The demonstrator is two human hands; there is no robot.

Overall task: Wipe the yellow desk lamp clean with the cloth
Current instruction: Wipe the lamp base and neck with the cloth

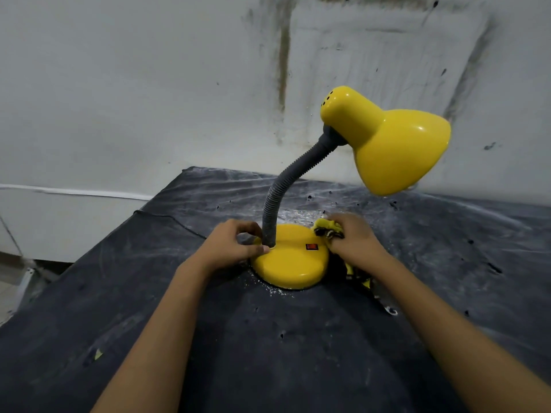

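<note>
The yellow desk lamp stands upright on the table, its round base with a red switch in the middle of the view. A grey flexible neck curves up to the yellow shade, which points right and down. My left hand grips the foot of the neck, thumb resting on the base. My right hand is closed on a yellow and dark cloth, pressed against the right edge of the base. Part of the cloth hangs below my wrist.
A dark, scuffed plastic sheet covers the table. A stained white wall stands close behind. The table's left edge drops off toward the floor. A thin dark cord runs along the sheet at the left.
</note>
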